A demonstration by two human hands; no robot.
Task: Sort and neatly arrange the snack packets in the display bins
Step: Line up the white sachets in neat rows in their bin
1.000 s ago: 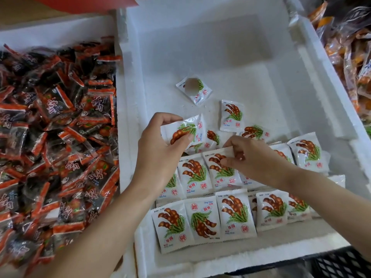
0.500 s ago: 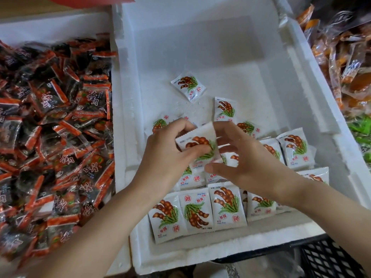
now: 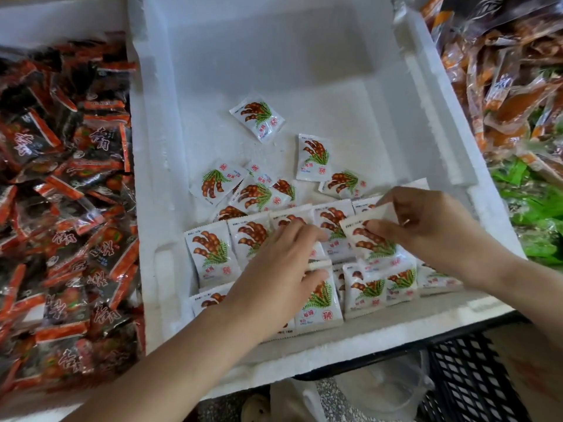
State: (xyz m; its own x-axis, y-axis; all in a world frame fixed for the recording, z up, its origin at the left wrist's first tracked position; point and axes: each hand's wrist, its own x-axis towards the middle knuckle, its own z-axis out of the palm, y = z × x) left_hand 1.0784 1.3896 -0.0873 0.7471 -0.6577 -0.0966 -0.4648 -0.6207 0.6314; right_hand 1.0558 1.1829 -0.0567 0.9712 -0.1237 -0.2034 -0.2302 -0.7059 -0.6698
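Snack shop display: white foam bin (image 3: 158,184) with rowed white packets (image 3: 213,254), left bin heaped with red-black packets (image 3: 67,184), orange (image 3: 502,86) and green packs (image 3: 536,214) piled right, black plastic crate (image 3: 469,379) below.

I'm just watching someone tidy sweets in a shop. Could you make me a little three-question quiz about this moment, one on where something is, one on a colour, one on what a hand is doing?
1. Where is the bin of black-and-red packets?
A. Left of the white foam bin
B. Right of it
C. Inside it

2. What colour are the packets being lined up in the white foam bin?
A. Blue
B. White, with brown pods and green leaves
C. Plain yellow

3. What is the right hand doing?
A. Resting empty on the rim
B. Holding scissors
C. Pinching one white packet above the rows

Answers: 1 A, that heap fills the neighbouring bin on the left. 2 B, as the neat-row packet shows. 3 C, its fingers grip the packet's upper edge, while the left hand rests flat on the rows.
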